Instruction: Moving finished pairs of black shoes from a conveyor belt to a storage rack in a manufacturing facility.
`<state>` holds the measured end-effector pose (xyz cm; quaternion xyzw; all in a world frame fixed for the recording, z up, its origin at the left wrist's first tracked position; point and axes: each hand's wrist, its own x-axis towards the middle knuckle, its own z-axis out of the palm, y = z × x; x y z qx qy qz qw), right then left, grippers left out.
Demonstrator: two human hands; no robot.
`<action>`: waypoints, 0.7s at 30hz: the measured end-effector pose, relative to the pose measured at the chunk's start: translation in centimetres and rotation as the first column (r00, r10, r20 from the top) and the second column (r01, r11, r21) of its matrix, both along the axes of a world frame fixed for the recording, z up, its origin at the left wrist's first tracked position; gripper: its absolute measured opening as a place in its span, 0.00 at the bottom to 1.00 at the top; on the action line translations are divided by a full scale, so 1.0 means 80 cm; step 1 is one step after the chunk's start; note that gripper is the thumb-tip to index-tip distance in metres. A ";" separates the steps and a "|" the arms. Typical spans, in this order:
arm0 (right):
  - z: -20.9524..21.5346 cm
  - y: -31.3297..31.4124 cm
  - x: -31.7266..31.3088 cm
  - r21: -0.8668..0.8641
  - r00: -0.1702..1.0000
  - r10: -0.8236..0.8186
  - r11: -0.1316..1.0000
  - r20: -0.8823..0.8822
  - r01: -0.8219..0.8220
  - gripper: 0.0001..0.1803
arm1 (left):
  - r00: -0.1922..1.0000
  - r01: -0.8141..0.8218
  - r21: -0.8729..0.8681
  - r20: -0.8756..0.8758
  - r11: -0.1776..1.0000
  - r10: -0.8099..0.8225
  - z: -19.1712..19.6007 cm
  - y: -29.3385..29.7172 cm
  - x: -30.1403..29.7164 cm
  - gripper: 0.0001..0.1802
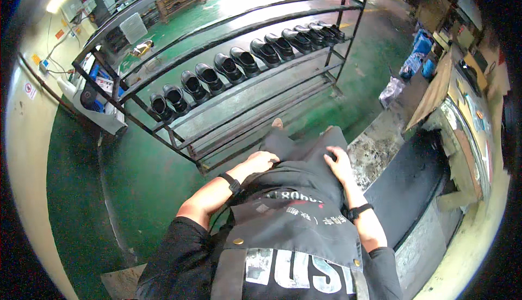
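My left hand (262,161) is at the left edge of the dark apron (304,221) over my lap, its fingers curled in against the bunched cloth. Beside my right thigh is my right hand (340,165), fingers bent but apart, with nothing visible in it. Each wrist wears a black band. Ahead of my legs stands a black metal rack (239,22), where several black shoes (228,67) sit side by side in a slanting row on one shelf. Both hands are well short of the rack.
A worn bench (443,104) with tools and scraps stands on the right, above a dark sloping surface (405,183). Blue and clear plastic bags (414,58) lie beyond it. Left of the rack is a pale machine (100,107) by the wall. The floor (141,191) is green.
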<state>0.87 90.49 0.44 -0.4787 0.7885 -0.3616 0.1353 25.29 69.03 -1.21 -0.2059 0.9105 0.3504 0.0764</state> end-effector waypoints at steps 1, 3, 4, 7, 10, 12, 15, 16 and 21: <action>-0.016 0.000 0.000 -0.003 0.981 0.041 0.999 0.191 -0.041 0.20 | 0.999 0.039 0.086 0.023 0.995 -0.041 0.007 -0.005 -0.002 0.21; -0.010 -0.002 0.021 -0.097 0.827 0.157 0.987 0.540 -0.125 0.17 | 0.985 0.168 0.105 0.019 0.980 -0.171 0.012 -0.014 0.001 0.21; -0.006 -0.004 0.025 -0.079 0.787 0.192 0.980 0.587 -0.180 0.17 | 0.975 0.182 0.167 0.098 0.969 -0.200 0.021 -0.017 0.001 0.21; 0.004 -0.011 0.031 -0.013 0.788 0.212 0.968 0.578 -0.251 0.17 | 0.958 0.244 0.117 0.125 0.963 -0.258 0.023 -0.034 0.002 0.20; -0.001 -0.011 0.022 -0.048 0.722 0.177 0.980 0.669 -0.196 0.16 | 0.987 0.151 -0.022 0.052 0.988 -0.149 0.032 -0.068 -0.003 0.19; -0.002 -0.012 0.021 -0.026 0.734 0.162 0.981 0.660 -0.194 0.16 | 0.994 -0.081 -0.075 -0.082 0.994 0.075 0.044 -0.106 -0.008 0.18; 0.005 -0.025 0.021 0.016 0.769 0.181 0.971 0.613 -0.240 0.16 | 0.857 -0.455 -0.243 -0.380 0.857 0.347 0.039 -0.202 0.004 0.18; -0.004 -0.022 0.017 0.016 0.788 0.149 0.980 0.598 -0.198 0.16 | 0.825 -0.539 -0.193 -0.318 0.820 0.468 0.070 -0.221 -0.012 0.17; -0.010 -0.042 0.016 0.060 0.869 0.160 0.976 0.468 -0.212 0.16 | 0.722 -0.683 -0.545 -0.603 0.485 0.338 0.132 -0.330 0.001 0.20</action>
